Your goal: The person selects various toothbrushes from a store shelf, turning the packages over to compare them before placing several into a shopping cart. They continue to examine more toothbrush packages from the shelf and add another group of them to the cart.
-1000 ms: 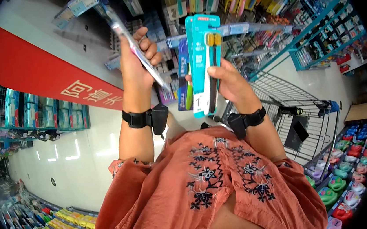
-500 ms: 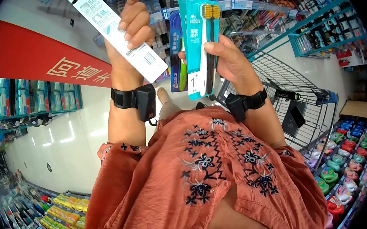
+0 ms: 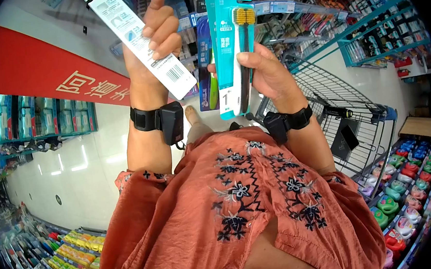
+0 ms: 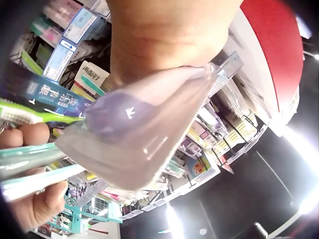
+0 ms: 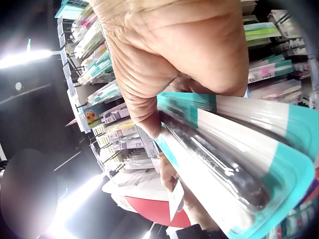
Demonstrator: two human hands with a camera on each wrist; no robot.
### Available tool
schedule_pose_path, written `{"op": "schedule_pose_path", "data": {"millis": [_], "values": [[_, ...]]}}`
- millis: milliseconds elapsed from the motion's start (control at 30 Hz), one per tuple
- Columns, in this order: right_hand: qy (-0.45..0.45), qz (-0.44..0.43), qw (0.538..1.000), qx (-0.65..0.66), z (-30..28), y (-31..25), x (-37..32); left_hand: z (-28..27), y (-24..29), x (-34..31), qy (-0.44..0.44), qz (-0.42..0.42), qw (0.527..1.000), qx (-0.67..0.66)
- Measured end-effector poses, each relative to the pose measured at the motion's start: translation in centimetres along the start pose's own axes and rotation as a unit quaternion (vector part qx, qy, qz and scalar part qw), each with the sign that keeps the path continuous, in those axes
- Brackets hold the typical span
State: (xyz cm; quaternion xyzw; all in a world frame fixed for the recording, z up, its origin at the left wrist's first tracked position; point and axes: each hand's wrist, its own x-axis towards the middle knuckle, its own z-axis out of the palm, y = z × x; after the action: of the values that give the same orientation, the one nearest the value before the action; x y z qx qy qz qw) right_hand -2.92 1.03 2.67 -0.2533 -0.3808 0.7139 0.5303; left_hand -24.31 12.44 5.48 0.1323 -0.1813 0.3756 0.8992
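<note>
My left hand (image 3: 163, 30) holds a long white toothbrush pack (image 3: 139, 46), tilted, its printed back and barcode toward the head camera. The clear plastic front (image 4: 134, 124) of that pack fills the middle of the left wrist view. With thumb in front, my right hand (image 3: 274, 72) grips two overlapping teal toothbrush packs (image 3: 226, 55). A white and a black toothbrush with yellow bristles show through the front one. Behind them, partly hidden, is a purple-blue pack (image 3: 203, 58) with a green toothbrush (image 3: 214, 90), beside the right fingertips. Both groups of packs are held up, apart from each other.
Hanging toothbrush racks (image 3: 308, 19) stand ahead. A wire shopping cart (image 3: 320, 85) is at the right, a dark flat object (image 3: 348, 140) at its handle end. A red sign board (image 3: 27, 69) juts in at the left. Bottles (image 3: 403, 225) line a lower-right shelf; yellow packs (image 3: 72, 265) lower left.
The left hand has turned its pack from edge-on to show the printed back. Both hands appear higher in the head view than a second ago; the last half second is almost still.
</note>
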Motion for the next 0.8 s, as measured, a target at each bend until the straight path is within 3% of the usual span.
{"op": "schedule_pose_path", "data": {"millis": [100,233,333,433,667,800], "values": [[-0.001,0.001,1.0,0.008,0.3,-0.2,0.0,-0.8,0.5,-0.2,0.069,0.001,0.992,0.102],[0.006,-0.005,1.0,0.016,0.2,-0.3,-0.1,-1.4,-0.1,-0.9,0.311,0.049,0.884,0.346],[-0.001,0.0,0.999,0.032,-0.3,0.1,-0.1,-1.6,-1.0,-1.5,0.384,0.05,0.843,0.373],[0.013,-0.005,0.999,0.046,-0.3,0.3,0.2,-2.9,-1.2,-1.8,0.368,0.043,0.853,0.367],[0.009,0.002,0.999,0.036,0.0,-0.7,0.1,-1.6,-1.4,-0.4,0.405,0.078,0.786,0.461],[0.014,0.003,0.999,0.036,-0.1,-0.8,-0.1,-1.5,0.2,0.5,0.4,0.144,0.715,0.555]]}}
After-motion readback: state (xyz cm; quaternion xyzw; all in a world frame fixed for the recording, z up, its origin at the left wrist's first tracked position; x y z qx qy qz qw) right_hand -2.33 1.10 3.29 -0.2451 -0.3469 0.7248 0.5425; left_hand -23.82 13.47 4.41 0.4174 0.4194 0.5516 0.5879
